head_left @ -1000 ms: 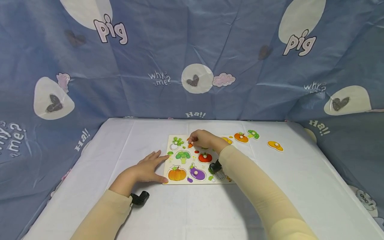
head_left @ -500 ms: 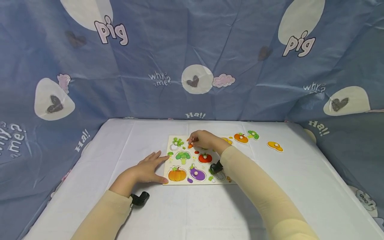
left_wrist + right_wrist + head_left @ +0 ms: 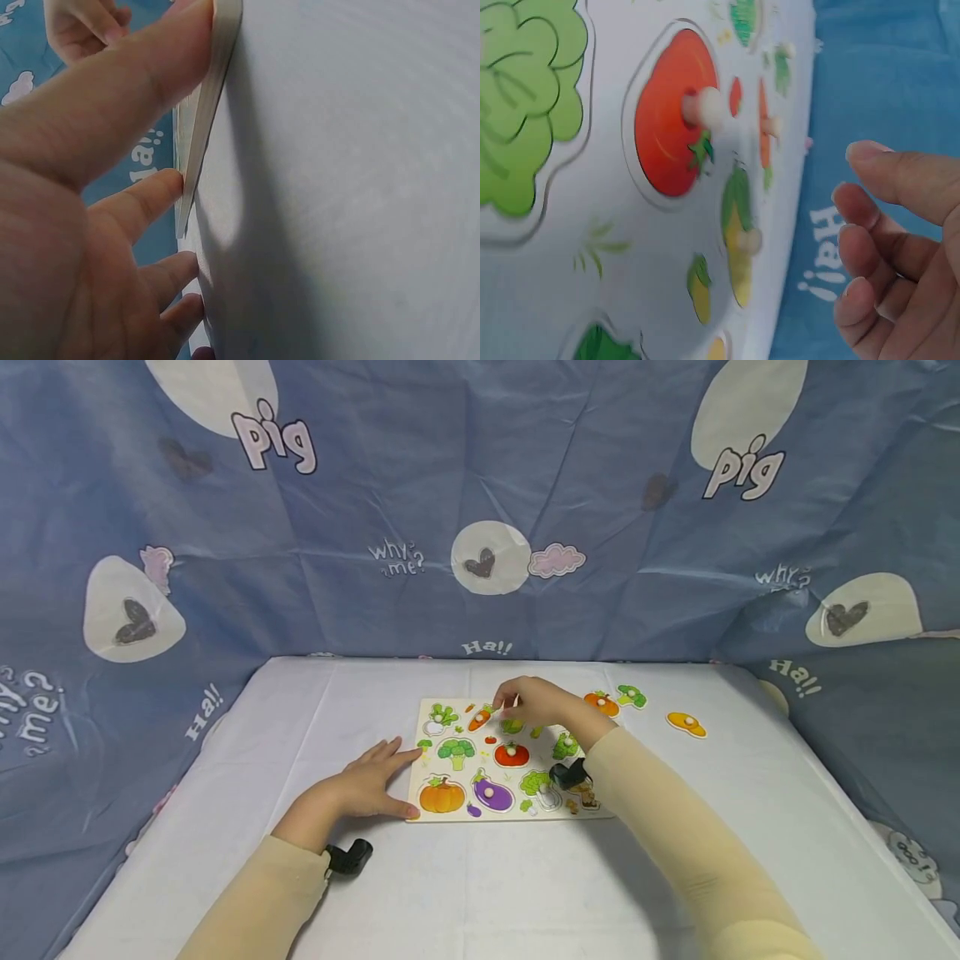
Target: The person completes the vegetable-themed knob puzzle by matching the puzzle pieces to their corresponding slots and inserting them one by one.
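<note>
A white vegetable puzzle board (image 3: 543, 752) lies on the table. My left hand (image 3: 371, 778) rests at its left edge, fingers spread; the thumb (image 3: 150, 82) touches the board's near corner. Above the far part of the board hovers my right hand (image 3: 542, 702), fingers loosely bent and holding nothing. Just left of those fingers the carrot piece (image 3: 480, 718) sits in the board, its knob showing. Knobbed tomato (image 3: 671, 112) and corn (image 3: 737, 202) pieces are also in the board. An eggplant piece (image 3: 491, 793) lies nearer me. The right forearm hides part of the board's right side.
Past the board's far right corner lie a pumpkin piece (image 3: 602, 703) and a broccoli piece (image 3: 632, 696). Farther right is a yellow-orange piece (image 3: 686, 724) with a knob. A blue printed cloth (image 3: 337, 610) hangs behind and beside the white table (image 3: 450, 893).
My right hand has let go of the carrot piece, lifted and moved right, uncovering the carrot and the corn. The left hand stays at the board's edge.
</note>
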`<act>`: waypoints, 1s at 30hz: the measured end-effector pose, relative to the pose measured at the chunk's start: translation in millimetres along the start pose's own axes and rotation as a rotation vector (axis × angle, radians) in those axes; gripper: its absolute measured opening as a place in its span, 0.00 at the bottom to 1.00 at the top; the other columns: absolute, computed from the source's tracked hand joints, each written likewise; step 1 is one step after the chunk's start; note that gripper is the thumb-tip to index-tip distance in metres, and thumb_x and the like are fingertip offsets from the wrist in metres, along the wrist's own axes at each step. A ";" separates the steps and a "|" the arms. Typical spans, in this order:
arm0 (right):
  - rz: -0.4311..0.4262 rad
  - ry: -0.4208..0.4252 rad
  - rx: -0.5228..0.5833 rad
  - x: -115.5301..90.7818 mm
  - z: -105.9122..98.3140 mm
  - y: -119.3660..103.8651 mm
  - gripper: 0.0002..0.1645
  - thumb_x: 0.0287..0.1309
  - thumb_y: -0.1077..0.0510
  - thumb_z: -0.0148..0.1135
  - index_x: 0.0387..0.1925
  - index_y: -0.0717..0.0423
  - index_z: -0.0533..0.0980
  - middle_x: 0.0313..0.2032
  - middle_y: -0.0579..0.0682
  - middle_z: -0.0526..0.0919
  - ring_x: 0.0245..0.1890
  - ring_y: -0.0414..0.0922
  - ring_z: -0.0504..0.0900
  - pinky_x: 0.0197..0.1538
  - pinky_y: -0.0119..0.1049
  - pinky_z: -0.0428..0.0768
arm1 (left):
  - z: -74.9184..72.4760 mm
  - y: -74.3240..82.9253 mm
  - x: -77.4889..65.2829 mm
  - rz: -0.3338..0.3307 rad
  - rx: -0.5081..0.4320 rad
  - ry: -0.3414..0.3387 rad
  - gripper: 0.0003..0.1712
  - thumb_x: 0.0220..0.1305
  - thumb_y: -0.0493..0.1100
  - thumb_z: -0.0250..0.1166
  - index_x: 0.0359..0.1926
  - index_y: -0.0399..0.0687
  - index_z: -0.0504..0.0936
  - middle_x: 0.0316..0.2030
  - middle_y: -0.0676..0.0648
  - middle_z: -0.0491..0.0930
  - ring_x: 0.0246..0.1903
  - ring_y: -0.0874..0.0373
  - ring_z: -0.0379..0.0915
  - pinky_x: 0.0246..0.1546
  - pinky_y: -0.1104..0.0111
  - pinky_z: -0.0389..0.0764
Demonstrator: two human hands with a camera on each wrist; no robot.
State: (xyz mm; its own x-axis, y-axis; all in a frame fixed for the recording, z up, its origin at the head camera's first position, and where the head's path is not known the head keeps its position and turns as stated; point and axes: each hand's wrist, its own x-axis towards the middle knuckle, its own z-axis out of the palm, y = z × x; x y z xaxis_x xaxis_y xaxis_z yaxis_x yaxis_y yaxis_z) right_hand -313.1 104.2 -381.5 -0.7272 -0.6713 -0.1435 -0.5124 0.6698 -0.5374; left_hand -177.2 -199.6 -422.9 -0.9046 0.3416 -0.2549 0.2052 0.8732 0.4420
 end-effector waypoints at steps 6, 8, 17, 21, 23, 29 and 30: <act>0.007 0.059 0.028 -22.4 -12.0 4.3 0.10 0.68 0.61 0.62 0.48 0.58 0.81 0.40 0.49 0.82 0.33 0.45 0.77 0.41 0.39 0.78 | 0.6 -1.5 0.7 0.005 -0.001 0.004 0.60 0.46 0.66 0.76 0.77 0.52 0.60 0.77 0.32 0.45 0.75 0.30 0.37 0.68 0.32 0.46; 0.020 0.078 0.031 -29.9 -14.7 6.2 0.10 0.68 0.61 0.62 0.48 0.58 0.81 0.40 0.49 0.82 0.33 0.45 0.77 0.40 0.39 0.78 | 0.7 -1.7 0.7 0.007 -0.002 0.004 0.60 0.46 0.66 0.76 0.77 0.52 0.60 0.77 0.32 0.45 0.75 0.30 0.37 0.69 0.32 0.46; 0.075 0.150 -0.011 -62.0 -24.8 17.3 0.11 0.67 0.59 0.63 0.49 0.57 0.82 0.40 0.48 0.81 0.33 0.46 0.74 0.38 0.40 0.75 | -0.1 -1.2 -0.2 0.008 -0.003 0.004 0.60 0.46 0.66 0.76 0.77 0.52 0.60 0.77 0.32 0.46 0.75 0.30 0.37 0.68 0.32 0.46; 0.064 0.195 0.006 -76.6 -26.9 28.2 0.10 0.67 0.60 0.63 0.48 0.57 0.82 0.40 0.48 0.82 0.33 0.47 0.73 0.37 0.40 0.74 | -1.1 0.7 -1.2 0.010 -0.003 0.004 0.60 0.47 0.65 0.76 0.76 0.51 0.60 0.77 0.32 0.46 0.75 0.30 0.37 0.69 0.33 0.46; 0.062 0.217 0.011 -83.1 -27.4 35.1 0.09 0.67 0.60 0.63 0.47 0.57 0.82 0.40 0.48 0.82 0.34 0.47 0.74 0.37 0.40 0.74 | -1.4 1.4 -1.9 0.011 -0.008 0.003 0.60 0.47 0.65 0.76 0.76 0.51 0.61 0.77 0.32 0.46 0.75 0.30 0.37 0.69 0.33 0.46; 0.086 0.270 -0.015 -102.6 -29.6 50.2 0.10 0.66 0.61 0.64 0.47 0.57 0.82 0.38 0.47 0.81 0.35 0.46 0.74 0.40 0.41 0.75 | -0.5 1.4 -1.7 0.027 -0.006 0.006 0.59 0.47 0.64 0.77 0.76 0.50 0.61 0.76 0.31 0.46 0.75 0.30 0.37 0.69 0.33 0.46; 0.086 0.278 -0.020 -106.0 -30.1 52.2 0.10 0.66 0.61 0.64 0.47 0.57 0.82 0.37 0.47 0.81 0.35 0.46 0.74 0.40 0.42 0.75 | -0.5 0.9 -1.6 0.029 -0.003 0.007 0.59 0.47 0.64 0.76 0.76 0.49 0.61 0.76 0.31 0.46 0.75 0.30 0.37 0.69 0.33 0.46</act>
State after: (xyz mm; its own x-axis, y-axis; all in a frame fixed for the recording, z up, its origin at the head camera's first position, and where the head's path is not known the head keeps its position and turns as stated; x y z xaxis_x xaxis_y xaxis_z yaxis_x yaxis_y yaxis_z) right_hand -276.4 219.9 -369.3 -0.8644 -0.5006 0.0466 -0.4498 0.7287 -0.5164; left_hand -175.8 -199.5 -421.6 -0.9010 0.3645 -0.2354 0.2307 0.8619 0.4515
